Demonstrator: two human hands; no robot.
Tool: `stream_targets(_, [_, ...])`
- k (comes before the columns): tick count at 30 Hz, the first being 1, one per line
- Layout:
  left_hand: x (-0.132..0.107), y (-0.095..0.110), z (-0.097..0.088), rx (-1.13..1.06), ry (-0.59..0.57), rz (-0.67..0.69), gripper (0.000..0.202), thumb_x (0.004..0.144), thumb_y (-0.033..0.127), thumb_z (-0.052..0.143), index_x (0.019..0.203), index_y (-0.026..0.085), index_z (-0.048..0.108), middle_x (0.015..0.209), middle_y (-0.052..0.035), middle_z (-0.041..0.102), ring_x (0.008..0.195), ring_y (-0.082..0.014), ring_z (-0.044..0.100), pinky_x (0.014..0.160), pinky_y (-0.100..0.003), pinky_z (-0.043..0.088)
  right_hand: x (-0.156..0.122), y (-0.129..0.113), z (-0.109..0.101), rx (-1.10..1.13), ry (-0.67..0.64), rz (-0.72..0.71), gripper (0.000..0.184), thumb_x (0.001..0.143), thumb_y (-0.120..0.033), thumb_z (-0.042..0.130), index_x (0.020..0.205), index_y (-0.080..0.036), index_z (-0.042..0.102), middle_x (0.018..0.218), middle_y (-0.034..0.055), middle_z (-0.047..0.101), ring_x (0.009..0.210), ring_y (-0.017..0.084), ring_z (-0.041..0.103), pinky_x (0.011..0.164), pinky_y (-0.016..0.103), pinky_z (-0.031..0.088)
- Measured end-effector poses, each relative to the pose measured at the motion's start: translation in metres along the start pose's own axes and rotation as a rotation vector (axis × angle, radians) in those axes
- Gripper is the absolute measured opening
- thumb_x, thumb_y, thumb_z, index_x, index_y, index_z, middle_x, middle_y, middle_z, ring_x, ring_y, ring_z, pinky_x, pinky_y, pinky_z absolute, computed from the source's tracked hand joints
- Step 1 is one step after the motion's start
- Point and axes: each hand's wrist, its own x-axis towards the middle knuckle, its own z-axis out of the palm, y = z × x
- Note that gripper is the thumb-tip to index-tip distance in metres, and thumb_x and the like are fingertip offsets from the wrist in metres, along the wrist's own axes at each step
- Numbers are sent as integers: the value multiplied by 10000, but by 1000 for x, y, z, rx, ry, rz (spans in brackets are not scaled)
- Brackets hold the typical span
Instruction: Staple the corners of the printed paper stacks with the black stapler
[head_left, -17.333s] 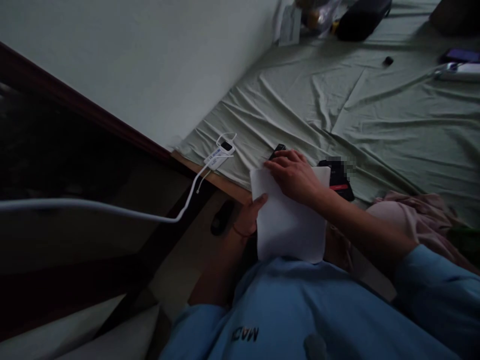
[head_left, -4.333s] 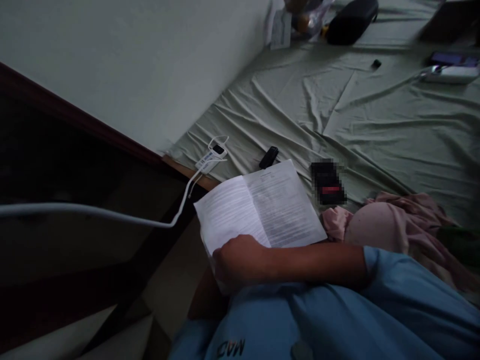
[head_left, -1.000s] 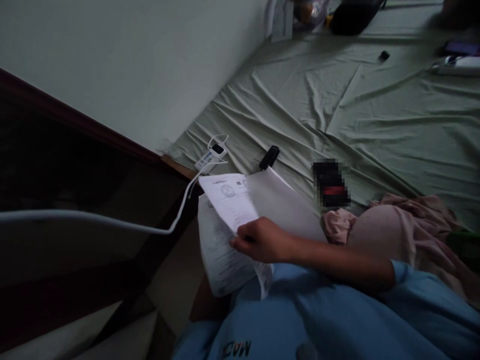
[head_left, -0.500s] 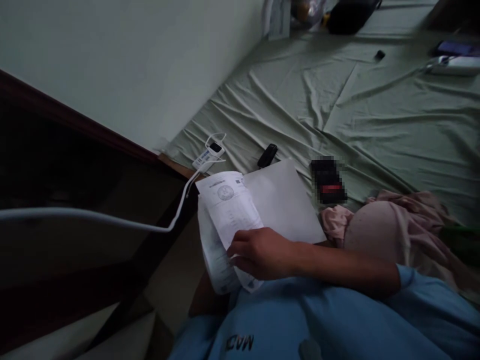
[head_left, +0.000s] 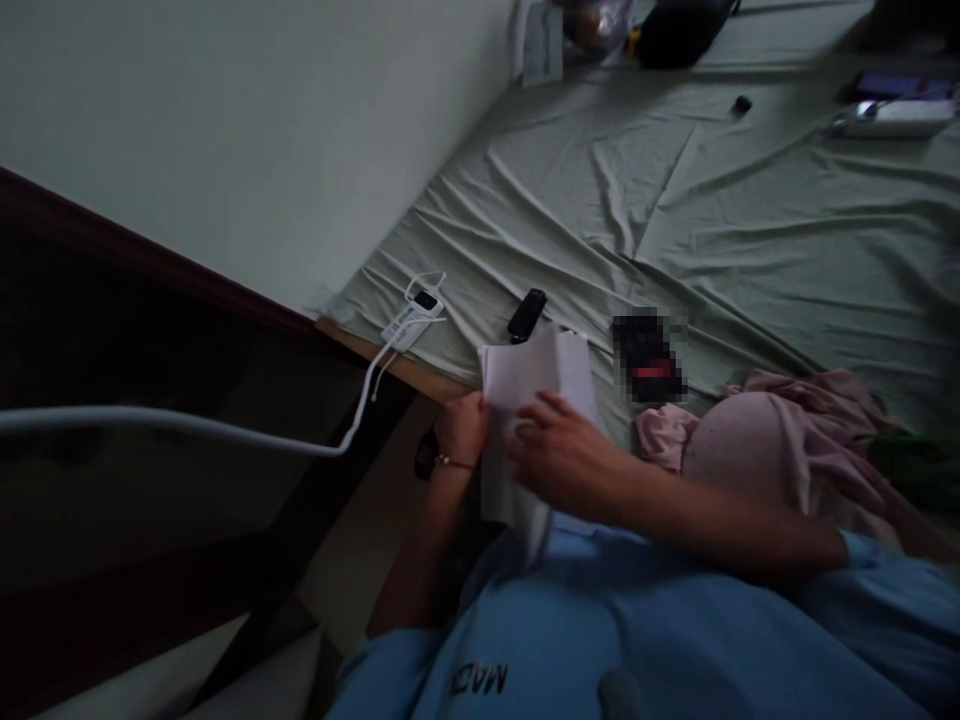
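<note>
A white stapled-looking bundle of paper sheets stands open in front of my blue shirt, at the bed's edge. My left hand, with a bracelet and a dark watch at the wrist, is closed on the bundle's left edge; its fingertips are hidden behind the paper. Across the middle, my right hand has bent fingers on a curved, motion-blurred sheet. The print on the pages cannot be read from here.
Close by on the green bedsheet lie a black device, a white power strip with a cable, a blurred-out dark object and pink cloth. A wall rises at left.
The printed page with a round stamp has swung out of view, and blank white sheets face me. My left hand has come into sight at the left edge. My right hand has moved up and slightly right.
</note>
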Motion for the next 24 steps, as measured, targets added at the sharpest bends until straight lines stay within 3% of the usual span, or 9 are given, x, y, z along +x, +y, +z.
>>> stream_targets(4, [11, -19, -6, 220, 10, 422, 133, 806, 217, 617, 708, 177, 698, 713, -72, 688, 685, -195, 570, 657, -264, 397, -33, 54, 10, -102, -145, 384, 145, 904, -302, 637, 882, -194, 731, 960, 122, 723, 1043, 292, 582, 1056, 511, 331])
stream_targets(6, [16, -32, -8, 80, -1, 473, 160, 815, 294, 633, 760, 171, 718, 738, -60, 695, 693, -187, 579, 670, -271, 402, -46, 75, 14, -114, -171, 477, 141, 890, -280, 641, 941, -189, 736, 1018, 134, 712, 1046, 296, 587, 982, 462, 402])
stream_targets(10, [15, -49, -6, -453, -84, 434, 225, 775, 387, 726, 770, 165, 685, 738, 1, 645, 718, -147, 563, 718, -250, 431, -60, 92, 26, -27, 84, 601, 444, 926, -343, 590, 1329, -157, 591, 1323, 174, 608, 1196, 326, 548, 1013, 476, 438])
stream_targets(13, [3, -47, -6, -752, -201, 309, 283, 756, 420, 782, 850, 173, 679, 817, 6, 660, 750, -131, 587, 749, -246, 461, -61, 94, 38, 240, 271, 714, 586, 908, -394, 611, 1419, -137, 481, 1344, 203, 590, 1221, 319, 565, 1026, 512, 456])
stream_targets(16, [-9, -39, -7, -916, -268, 217, 385, 721, 411, 825, 1018, 206, 690, 1019, -31, 709, 900, -173, 643, 826, -280, 499, -56, 93, 41, 681, 332, 731, 588, 875, -414, 644, 1389, -177, 485, 1249, 168, 651, 1090, 263, 655, 953, 470, 520])
stream_targets(19, [-15, -35, -8, -988, -295, 163, 415, 713, 393, 836, 1063, 227, 688, 1067, -40, 718, 929, -190, 661, 817, -291, 517, -47, 90, 32, 1100, 313, 668, 512, 856, -460, 672, 1292, -216, 560, 1168, 107, 698, 1025, 227, 680, 903, 408, 548])
stream_targets(24, [-20, -34, 0, -1014, -350, 109, 477, 699, 404, 839, 1103, 208, 679, 1095, -54, 725, 938, -198, 675, 800, -295, 528, -25, 89, 15, 1367, 242, 819, 408, 818, -558, 702, 998, -192, 701, 983, 92, 742, 776, 194, 684, 674, 306, 553])
